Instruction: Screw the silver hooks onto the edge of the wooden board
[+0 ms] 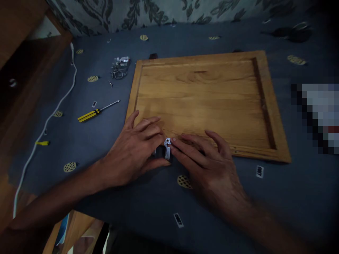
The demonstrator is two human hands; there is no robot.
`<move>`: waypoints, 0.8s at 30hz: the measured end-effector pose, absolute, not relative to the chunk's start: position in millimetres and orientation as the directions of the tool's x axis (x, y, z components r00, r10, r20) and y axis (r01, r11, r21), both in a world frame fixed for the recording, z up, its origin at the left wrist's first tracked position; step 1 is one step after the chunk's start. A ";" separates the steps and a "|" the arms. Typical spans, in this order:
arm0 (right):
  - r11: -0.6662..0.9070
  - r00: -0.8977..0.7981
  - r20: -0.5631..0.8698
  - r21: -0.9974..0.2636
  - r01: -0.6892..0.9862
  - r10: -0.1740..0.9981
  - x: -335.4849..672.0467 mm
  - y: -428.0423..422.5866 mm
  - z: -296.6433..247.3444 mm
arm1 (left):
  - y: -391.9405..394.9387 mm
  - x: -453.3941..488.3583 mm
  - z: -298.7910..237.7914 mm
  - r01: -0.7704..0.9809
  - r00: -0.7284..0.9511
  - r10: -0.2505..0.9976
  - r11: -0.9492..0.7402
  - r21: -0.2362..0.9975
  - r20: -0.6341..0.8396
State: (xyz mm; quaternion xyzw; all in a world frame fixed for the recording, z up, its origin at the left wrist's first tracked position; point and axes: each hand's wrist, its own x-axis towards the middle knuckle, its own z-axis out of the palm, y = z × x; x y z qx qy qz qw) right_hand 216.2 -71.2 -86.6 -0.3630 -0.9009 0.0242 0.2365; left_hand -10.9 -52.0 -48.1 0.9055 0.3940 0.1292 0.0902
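Observation:
A wooden cabinet door panel [201, 95] lies flat on a blue-grey cloth. At its near edge sits a small silver metal hinge [167, 147]. My left hand [135, 151] rests palm down left of the hinge, its thumb and fingers closed round the hinge's dark end. My right hand [206, 158] lies to the right, with its fingertips pressing on the hinge and the panel's edge.
A yellow-handled screwdriver [92, 113] lies left of the panel. A pile of metal hinge parts [120, 67] sits at the back left. A white cable [53, 113] runs along the left side. Small labels [260, 171] lie on the cloth. Dark tools [293, 33] rest far right.

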 end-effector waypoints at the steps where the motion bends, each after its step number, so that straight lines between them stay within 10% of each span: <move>1: 0.739 -0.625 0.415 -0.212 0.640 0.661 215.9 -71.4 -86.2 | -51.2 -12.3 -45.0 0.690 0.655 0.735 -0.677 0.256 0.178; 24: 0.748 -0.633 0.420 -0.209 0.630 0.651 216.3 -73.0 -90.1 | -42.3 -28.5 -51.7 0.652 0.611 0.761 -0.639 0.408 0.216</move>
